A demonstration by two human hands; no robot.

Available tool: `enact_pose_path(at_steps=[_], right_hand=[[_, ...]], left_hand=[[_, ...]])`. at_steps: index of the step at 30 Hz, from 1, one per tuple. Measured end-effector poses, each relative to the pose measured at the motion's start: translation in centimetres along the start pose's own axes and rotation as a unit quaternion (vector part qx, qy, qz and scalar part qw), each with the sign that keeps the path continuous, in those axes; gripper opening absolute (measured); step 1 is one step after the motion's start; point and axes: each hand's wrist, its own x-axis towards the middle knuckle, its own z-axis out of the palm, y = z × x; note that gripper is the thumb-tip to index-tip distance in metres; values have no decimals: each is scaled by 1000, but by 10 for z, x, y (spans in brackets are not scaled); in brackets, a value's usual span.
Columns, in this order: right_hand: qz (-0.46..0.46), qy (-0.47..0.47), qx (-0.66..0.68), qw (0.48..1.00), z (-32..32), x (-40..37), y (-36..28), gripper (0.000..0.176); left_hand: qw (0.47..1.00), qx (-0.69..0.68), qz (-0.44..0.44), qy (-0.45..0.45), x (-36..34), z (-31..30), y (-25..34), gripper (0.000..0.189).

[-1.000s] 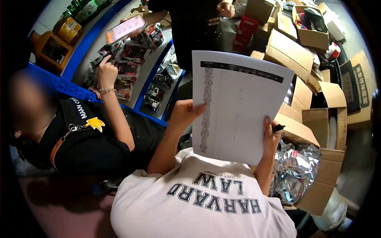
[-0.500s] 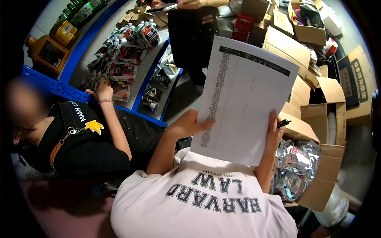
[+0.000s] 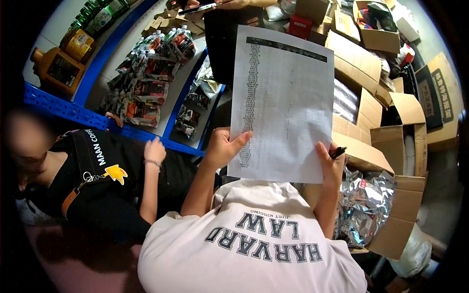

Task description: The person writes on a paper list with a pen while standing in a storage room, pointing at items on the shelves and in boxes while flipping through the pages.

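A printed sheet of white paper (image 3: 288,107) with a dark header row and a column of small print hangs in front of me. My left hand (image 3: 225,146) grips its lower left edge, thumb on the front. At the lower right edge, my right hand (image 3: 331,158) pinches the paper, and a black pen (image 3: 338,153) sticks out between its fingers. The fingers behind the sheet are hidden. To the left, a co-worker in a black apron (image 3: 117,171) lies nearest my left arm, one hand near the blue shelf edge.
A blue shelf (image 3: 88,110) holds pouches (image 3: 141,112), brown jugs (image 3: 61,71) and green bottles (image 3: 100,17). Open cardboard boxes (image 3: 398,195) and silver bags (image 3: 366,207) are at the right. Another person's hands hold a phone (image 3: 198,9) at the top.
The paper has moved left and slightly up, and it is straighter, with both my hands still on it. The co-worker's braceleted hand has drawn back from the pouches.
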Motion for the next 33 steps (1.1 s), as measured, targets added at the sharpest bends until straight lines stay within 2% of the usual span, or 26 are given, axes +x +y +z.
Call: enact_pose_path(at_steps=[7, 13, 16, 22, 27, 30, 33], right_hand=[[-32, 8, -11, 999, 5, 4, 4, 24], [-36, 6, 2, 999, 11, 7, 6, 23], [-39, 7, 9, 999, 10, 4, 6, 22], [-32, 28, -4, 999, 21, 8, 5, 18], [-45, 38, -11, 998, 22, 7, 4, 20], [-43, 42, 0, 998, 22, 7, 4, 22], [-27, 48, 18, 998, 23, 7, 3, 23]], left_hand=[[999, 32, 5, -18, 6, -10, -1, 25], [999, -33, -9, -22, 10, -14, -4, 27], [999, -16, -16, -39, 6, -15, -4, 29], [999, 26, 8, 23, 12, -27, -9, 40], [994, -82, 19, 67, 11, -18, 0, 36], [986, -132, -7, 101, 10, -18, -3, 34], [988, -147, 23, 49, 12, -26, -17, 34]])
